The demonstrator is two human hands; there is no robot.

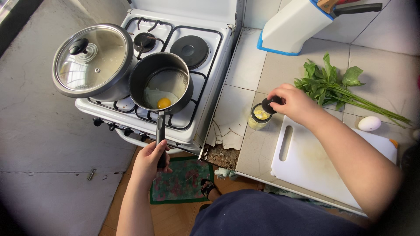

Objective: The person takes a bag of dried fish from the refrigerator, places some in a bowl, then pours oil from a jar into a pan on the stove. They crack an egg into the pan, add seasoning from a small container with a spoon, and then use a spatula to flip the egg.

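My left hand (151, 159) is wrapped tight around the black handle (161, 135) of the small pan (160, 83), which sits on the front burner of the white stove (205, 52). Inside the pan there's an egg (162, 99), yolk whole and yellow, white spread across the bottom. Just left of it, touching the pan's side, stands the big pot (94, 61) with its glass lid on. Over on the counter (245, 74), my right hand (294, 104) has its fingers pinched closed on the dark cap (267, 105) of a little glass jar (259, 117) with something yellow in it. The jar stands just beside the white cutting board (315, 161). Behind my hand lies a bunch of leafy greens (337, 87), and a whole egg (369, 123) rests at the board's far edge. A knife block (297, 24) leans further back.
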